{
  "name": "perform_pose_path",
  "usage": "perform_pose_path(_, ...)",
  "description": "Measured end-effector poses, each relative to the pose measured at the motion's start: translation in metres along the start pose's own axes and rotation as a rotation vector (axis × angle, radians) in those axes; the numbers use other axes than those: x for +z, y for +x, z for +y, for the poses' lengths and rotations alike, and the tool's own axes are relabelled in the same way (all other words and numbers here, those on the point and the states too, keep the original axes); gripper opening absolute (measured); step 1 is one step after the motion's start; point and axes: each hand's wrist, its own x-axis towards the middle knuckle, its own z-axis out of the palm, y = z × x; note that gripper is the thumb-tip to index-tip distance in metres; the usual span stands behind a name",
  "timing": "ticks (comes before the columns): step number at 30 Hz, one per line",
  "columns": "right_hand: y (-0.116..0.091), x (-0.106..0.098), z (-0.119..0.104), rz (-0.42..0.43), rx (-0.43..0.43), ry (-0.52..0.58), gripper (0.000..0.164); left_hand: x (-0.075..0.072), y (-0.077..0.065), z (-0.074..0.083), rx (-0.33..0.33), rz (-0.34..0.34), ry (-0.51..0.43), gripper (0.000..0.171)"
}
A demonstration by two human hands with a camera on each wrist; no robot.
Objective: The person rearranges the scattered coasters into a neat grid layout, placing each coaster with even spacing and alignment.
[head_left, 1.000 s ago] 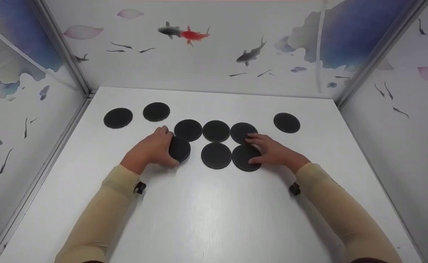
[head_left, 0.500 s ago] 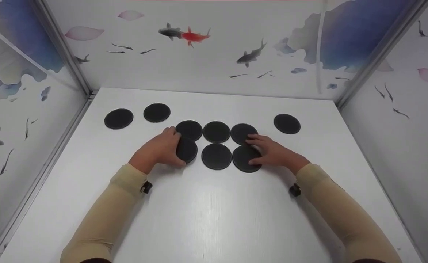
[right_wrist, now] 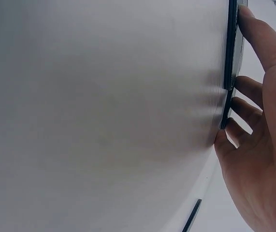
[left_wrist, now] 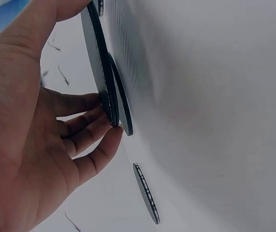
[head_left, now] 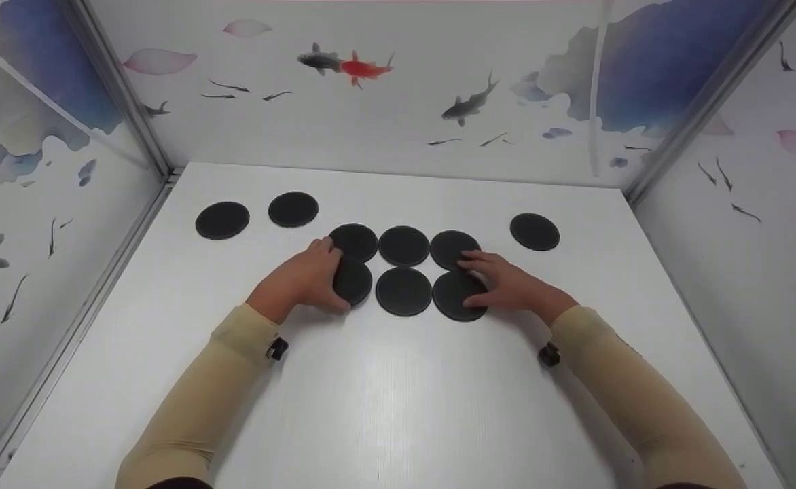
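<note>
My left hand (head_left: 306, 277) grips a round black coaster (head_left: 354, 282), thumb at its near edge and fingers at its far left. In the left wrist view this coaster (left_wrist: 99, 67) has a stitched rim, and part of another coaster (left_wrist: 123, 104) shows just beyond it. To its right lies the near middle coaster (head_left: 404, 292), a thin strip of table between them. My right hand (head_left: 510, 282) rests with its thumb on the near right coaster (head_left: 454, 299) and its fingers over the edge of the back right coaster (head_left: 451, 248).
A back left coaster (head_left: 354, 241) and a back middle coaster (head_left: 403, 246) complete the far row. Loose coasters lie at the far left (head_left: 222, 220), beside it another coaster (head_left: 293, 209), and a further coaster (head_left: 534, 231) at right. Patterned panels (head_left: 371, 122) enclose the white table (head_left: 384, 394).
My left hand has slid to the right with its coaster, narrowing the gap to the near middle one. The right hand has stayed in place.
</note>
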Motion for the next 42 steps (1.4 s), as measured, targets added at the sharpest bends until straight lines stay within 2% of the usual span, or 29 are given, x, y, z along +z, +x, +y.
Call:
perform_pose_path(19, 0.0, -0.002, -0.002, -0.02, 0.011, -0.002, 0.091, 0.013, 0.003, 0.004, -0.01, -0.036, 0.033, 0.112)
perform_pose_path(34, 0.001, -0.002, -0.001, -0.02, -0.006, -0.015, 0.092, 0.014, 0.001, 0.006, 0.005, -0.036, 0.026, 0.112)
perform_pose_path(42, 0.001, -0.001, 0.0, -0.021, -0.001, -0.009, 0.093, 0.014, 0.0, 0.006, -0.01, -0.043, 0.019, 0.113)
